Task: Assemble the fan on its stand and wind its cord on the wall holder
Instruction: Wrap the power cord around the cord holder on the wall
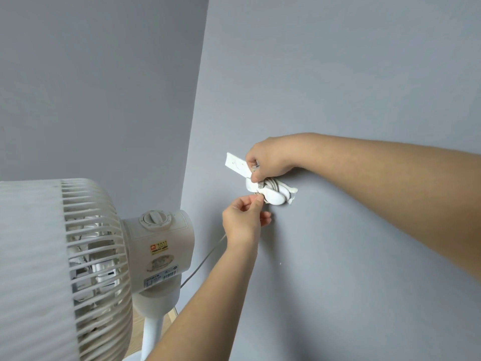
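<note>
The fan [158,246] sat on its stand [153,334] at the left of the view, so the step in hand, by every sign, was winding the cord [207,256] on the wall holder [273,199]. The holder was a white oval piece fixed to the grey wall [338,74], with a white strip [235,164] just above it to the left. Several turns of cord lay round the holder.

The right hand [270,158] was at the holder's upper edge with its grip closed, finger and thumb pinching a short grey end of the cord (perhaps the plug, though it was too small to tell). The left hand [243,221] was just below the holder. Its thumb and forefinger pinched the cord where it left the windings, and its other fingers were loosely curled. From behind that wrist the cord ran slack down toward the back of the fan.

To do this step well, the upper pinch would need to stay firm so that the turns on the holder did not spring loose. The left hand would best feed the cord under light, even tension, laying each new turn beside the last in the groove and not across it. Any pull ought to run along the wall, not away from it, since the holder looked stuck on and not screwed. Some slack should be left toward the fan, so that the final turn would not drag on it or tip the stand.
</note>
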